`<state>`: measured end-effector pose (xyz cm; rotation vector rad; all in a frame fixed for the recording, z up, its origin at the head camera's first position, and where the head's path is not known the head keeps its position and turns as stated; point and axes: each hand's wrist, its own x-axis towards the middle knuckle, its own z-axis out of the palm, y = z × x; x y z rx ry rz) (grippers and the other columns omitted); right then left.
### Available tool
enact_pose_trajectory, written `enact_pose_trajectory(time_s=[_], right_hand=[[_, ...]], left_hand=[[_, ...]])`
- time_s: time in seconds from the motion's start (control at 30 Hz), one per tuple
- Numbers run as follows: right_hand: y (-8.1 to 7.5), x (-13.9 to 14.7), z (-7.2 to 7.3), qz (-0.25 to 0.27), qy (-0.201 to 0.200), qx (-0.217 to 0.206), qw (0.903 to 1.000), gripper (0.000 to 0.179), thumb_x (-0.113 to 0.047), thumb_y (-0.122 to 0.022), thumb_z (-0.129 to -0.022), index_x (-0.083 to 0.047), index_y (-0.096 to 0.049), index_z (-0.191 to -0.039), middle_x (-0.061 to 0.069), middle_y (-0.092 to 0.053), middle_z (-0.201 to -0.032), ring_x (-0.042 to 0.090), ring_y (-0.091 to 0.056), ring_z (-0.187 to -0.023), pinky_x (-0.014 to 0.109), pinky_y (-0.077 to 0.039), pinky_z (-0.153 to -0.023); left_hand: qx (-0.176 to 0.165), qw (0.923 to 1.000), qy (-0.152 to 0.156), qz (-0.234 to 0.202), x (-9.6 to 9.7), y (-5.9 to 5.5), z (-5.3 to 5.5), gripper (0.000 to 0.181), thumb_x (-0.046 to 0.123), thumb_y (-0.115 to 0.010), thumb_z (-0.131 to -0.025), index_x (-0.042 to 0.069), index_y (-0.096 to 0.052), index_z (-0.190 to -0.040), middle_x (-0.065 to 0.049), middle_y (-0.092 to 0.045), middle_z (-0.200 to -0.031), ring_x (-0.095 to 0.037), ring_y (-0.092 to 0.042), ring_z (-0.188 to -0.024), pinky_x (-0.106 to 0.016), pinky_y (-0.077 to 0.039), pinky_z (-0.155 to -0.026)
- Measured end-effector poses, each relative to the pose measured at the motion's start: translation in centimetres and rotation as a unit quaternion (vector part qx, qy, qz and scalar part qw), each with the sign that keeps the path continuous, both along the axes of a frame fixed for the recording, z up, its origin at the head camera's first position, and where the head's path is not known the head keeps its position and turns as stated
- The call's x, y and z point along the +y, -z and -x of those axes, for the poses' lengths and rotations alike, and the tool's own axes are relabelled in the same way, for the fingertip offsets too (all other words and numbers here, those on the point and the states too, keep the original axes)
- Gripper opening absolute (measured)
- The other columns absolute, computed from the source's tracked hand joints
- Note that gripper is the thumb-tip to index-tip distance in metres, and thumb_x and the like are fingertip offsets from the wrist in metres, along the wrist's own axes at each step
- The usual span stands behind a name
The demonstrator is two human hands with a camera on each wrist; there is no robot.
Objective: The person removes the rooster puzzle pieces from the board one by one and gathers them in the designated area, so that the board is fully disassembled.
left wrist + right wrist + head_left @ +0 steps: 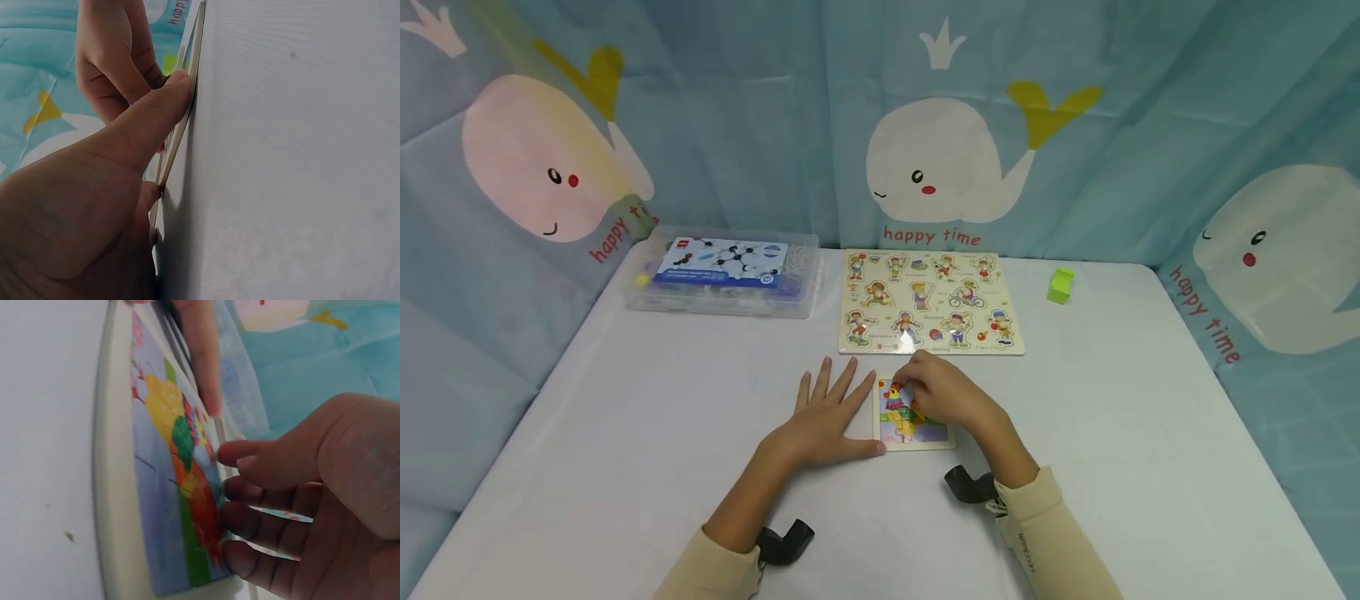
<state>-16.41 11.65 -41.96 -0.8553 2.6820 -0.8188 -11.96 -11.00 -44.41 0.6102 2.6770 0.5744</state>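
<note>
A small jigsaw puzzle (910,435) in a pale wooden frame lies in front of me. Its picture, with yellow, green and orange-red parts, fills much of the right wrist view. My left hand (825,431) is flat beside it with fingers spread. The left thumb (159,103) touches the near left corner, and the index fingertip is by the far left corner. My right hand (946,392) comes over the far right part of the picture. In the right wrist view its bent fingertips (240,553) rest on the puzzle's surface; no loose piece shows between them.
Behind the puzzle lies a larger wooden board (932,304) with children figures. A clear plastic case (722,300) with a blue and white label stands at the back left. A small green block (1061,285) sits at the back right. A whale-print curtain (760,125) surrounds the table.
</note>
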Motion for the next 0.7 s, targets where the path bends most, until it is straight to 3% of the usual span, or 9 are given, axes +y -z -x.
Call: enact_pose_trajectory(time_s=[0.4, 0.7], right_hand=[[0.4, -1.1, 0.0, -0.023, 0.025, 0.018, 0.9992, 0.016, 0.007, -0.062, -0.092, -0.005, -0.064, -0.103, 0.004, -0.059, -0.093, 0.016, -0.052, -0.083, 0.034, -0.048, -0.078], [0.4, -0.9, 0.1, 0.006, 0.048, -0.021, 0.9986, 0.015, 0.004, -0.065, -0.092, -0.005, -0.061, -0.103, 0.002, -0.057, -0.095, 0.018, -0.053, -0.085, 0.035, -0.050, -0.082]], left_hand=[[0.011, 0.9999, -0.001, -0.004, -0.1, 0.2, 0.0, 0.103, 0.072, -0.062, -0.084, 0.020, -0.020, -0.162, -0.013, 0.000, -0.167, -0.044, 0.019, -0.147, -0.066, 0.011, -0.112], [0.011, 0.9999, 0.003, -0.007, 0.0, 0.0, 0.0, 0.102, 0.070, -0.064, -0.084, 0.018, -0.022, -0.162, -0.014, -0.002, -0.167, -0.046, 0.017, -0.147, -0.066, 0.009, -0.112]])
